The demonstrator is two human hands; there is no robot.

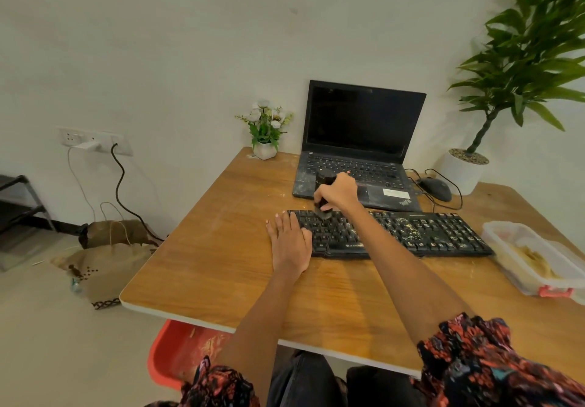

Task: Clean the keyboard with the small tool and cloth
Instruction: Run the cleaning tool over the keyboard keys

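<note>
A black keyboard (427, 235) lies across the wooden table (221, 273), with yellowish crumbs scattered over its middle and right keys. My right hand (338, 192) is shut on a small black cylindrical tool (324, 178), whose lower tip touches the keys near the keyboard's upper left. My left hand (289, 242) rests flat, fingers spread, on the table and the keyboard's left end. No cloth shows in view.
An open dusty laptop (361, 140) stands behind the keyboard, with a black mouse (438, 188) and its cable to the right. A clear plastic container (535, 257) sits at the table's right. A small flower pot (265, 150) and a large potted plant (465, 169) stand at the back.
</note>
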